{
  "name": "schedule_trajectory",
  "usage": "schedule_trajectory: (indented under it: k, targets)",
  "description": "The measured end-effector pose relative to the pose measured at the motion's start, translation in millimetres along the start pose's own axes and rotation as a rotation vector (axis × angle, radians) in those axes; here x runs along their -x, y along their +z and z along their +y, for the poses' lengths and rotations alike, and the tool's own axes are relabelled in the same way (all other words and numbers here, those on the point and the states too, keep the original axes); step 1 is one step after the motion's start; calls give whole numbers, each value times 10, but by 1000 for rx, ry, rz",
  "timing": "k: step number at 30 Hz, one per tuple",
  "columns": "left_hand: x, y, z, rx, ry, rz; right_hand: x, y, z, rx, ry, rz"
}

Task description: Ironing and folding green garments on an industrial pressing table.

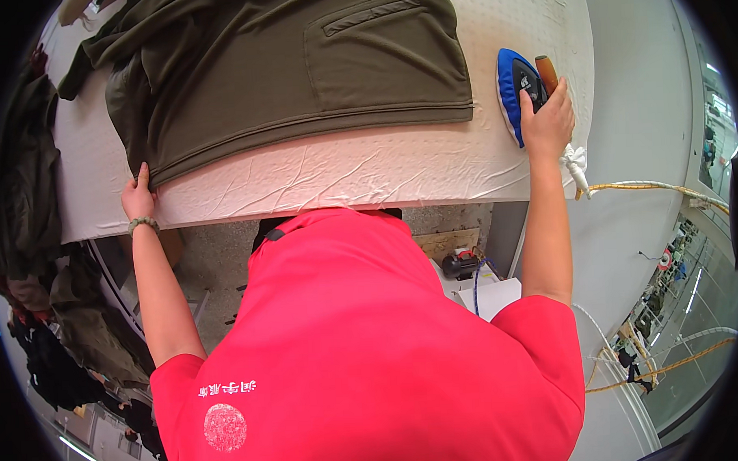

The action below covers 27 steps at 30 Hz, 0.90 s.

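A dark olive garment (242, 80) lies spread on the pale padded ironing table (318, 171), its hem along the near side and a slanted pocket opening at the upper right. My left hand (138, 198) pinches the hem's left corner between thumb and fingers. To the right of the garment, my right hand (549, 123) grips an iron (514, 91) with a blue-edged base, a dark top and a brown handle. The iron rests on the table cover, apart from the cloth. My fingers partly hide its handle.
Dark clothes (26, 177) hang at the left of the table. White cloth is knotted at the table's right corner (576, 165), beside a yellowish hose (652, 188). Below the near edge are a small dark-and-red machine (461, 264) and a blue cord (476, 296).
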<state>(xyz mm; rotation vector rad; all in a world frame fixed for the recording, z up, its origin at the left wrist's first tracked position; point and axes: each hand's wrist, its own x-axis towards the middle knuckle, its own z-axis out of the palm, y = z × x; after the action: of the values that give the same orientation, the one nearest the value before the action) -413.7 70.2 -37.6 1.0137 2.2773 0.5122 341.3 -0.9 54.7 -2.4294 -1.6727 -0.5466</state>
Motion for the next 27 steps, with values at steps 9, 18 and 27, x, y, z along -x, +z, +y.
schedule_trajectory:
  k: [9, 18, 27]
  targets:
    - [54, -147, 111, 122, -154, -84, -403, -249, 79, -251, 278, -774]
    - [207, -371, 53, 985, -258, -477, 389, -603, -1512, -291, -51, -616]
    - [270, -297, 105, 1114, -269, -611, 799, -1193, -4309, -413, -425, -767]
